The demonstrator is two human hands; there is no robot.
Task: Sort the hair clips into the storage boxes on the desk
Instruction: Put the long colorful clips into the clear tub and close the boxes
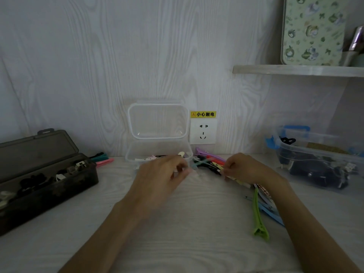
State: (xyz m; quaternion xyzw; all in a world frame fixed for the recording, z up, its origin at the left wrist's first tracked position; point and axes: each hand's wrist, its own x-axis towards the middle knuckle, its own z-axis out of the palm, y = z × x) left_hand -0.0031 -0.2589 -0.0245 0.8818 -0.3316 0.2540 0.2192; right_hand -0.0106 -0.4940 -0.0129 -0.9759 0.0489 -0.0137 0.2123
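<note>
Two bare forearms in view, left hand (163,174) & right hand (250,170) at their ends. No sleeves visible anywhere up to frame edge, arms uncovered the whole visible length. No watch, bracelet, ring or glove on either hand, as far as the dim light shows. Left hand blurred, so nails and finer detail can't be made out. Right hand sharper; fingers slim, nails too small to judge. Rest of body out of frame.
</note>
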